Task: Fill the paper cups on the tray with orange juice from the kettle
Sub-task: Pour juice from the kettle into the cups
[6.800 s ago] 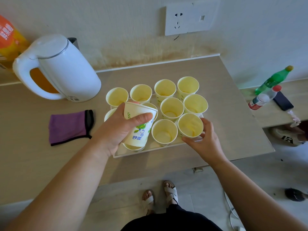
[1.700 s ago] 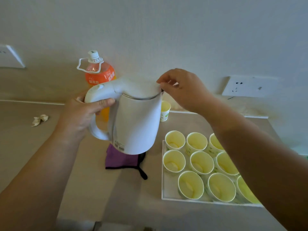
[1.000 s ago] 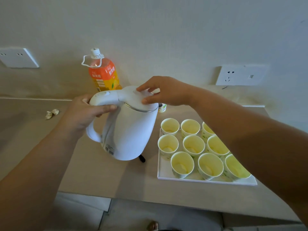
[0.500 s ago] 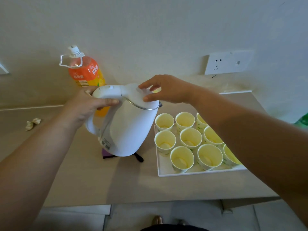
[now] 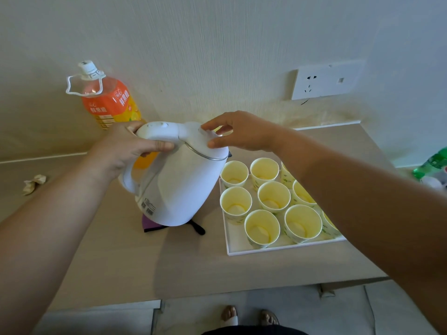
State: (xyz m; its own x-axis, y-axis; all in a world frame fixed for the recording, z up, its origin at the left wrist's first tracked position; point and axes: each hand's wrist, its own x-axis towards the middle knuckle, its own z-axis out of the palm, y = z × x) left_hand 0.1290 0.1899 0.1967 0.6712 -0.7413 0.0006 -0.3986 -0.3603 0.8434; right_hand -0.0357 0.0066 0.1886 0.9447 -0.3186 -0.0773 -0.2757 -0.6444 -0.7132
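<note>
I hold a white electric kettle (image 5: 179, 187) in the air just left of the tray, tilted with its spout toward the cups. My left hand (image 5: 125, 151) grips its handle. The fingertips of my right hand (image 5: 239, 131) rest on its lid. The white tray (image 5: 242, 250) lies on the beige table and carries several paper cups with yellow insides, such as the near-left one (image 5: 262, 228). The cups I can see into look empty. My right forearm hides the cups on the tray's right side. The spout hangs beside the back-left cup (image 5: 234, 174).
An orange juice bottle (image 5: 108, 102) stands by the wall behind the kettle. A purple cloth (image 5: 151, 225) lies under the kettle. Crumpled paper (image 5: 33, 183) sits far left. A wall socket (image 5: 324, 81) is above the tray, and a green bottle (image 5: 433, 163) lies at right.
I lifted the kettle off the table and brought it over beside the tray. In the last second it stays tilted with both hands placed as before, and the spout has edged nearer the back-left cup.
</note>
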